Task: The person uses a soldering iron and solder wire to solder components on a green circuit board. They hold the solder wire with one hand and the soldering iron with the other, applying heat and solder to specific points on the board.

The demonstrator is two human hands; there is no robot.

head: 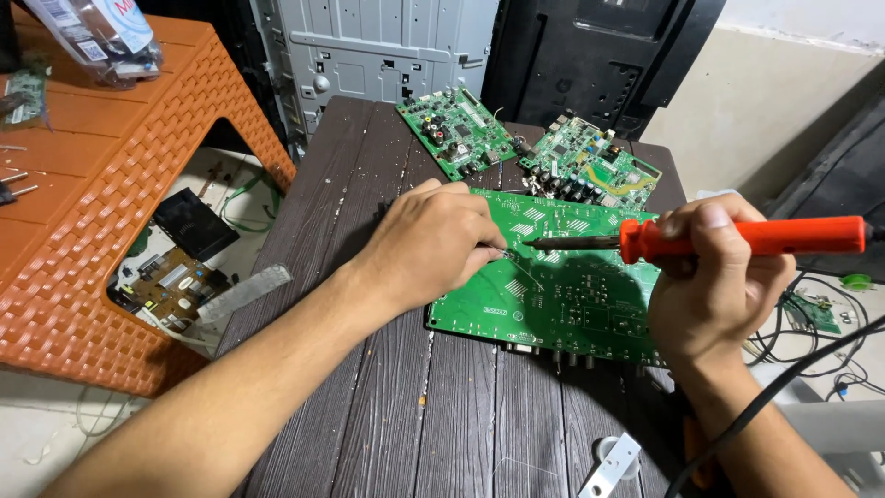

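A white clip (616, 464) lies at the table's (406, 406) near edge. Right hand (714, 277) — fingers wrapped round an orange soldering iron (737, 238). Left hand (433, 242) pinches something thin on the green board (562, 295) at mid-table. Two smaller boards (456, 131) sit at the far edge — an orange stool (111, 184) stands left.

Head camera looks steeply down, close over the dark table (387, 406)

Clear plastic bag (97, 37) with white-blue labels, upper left of frame, lying on the orange table (101, 212); no screens lit.
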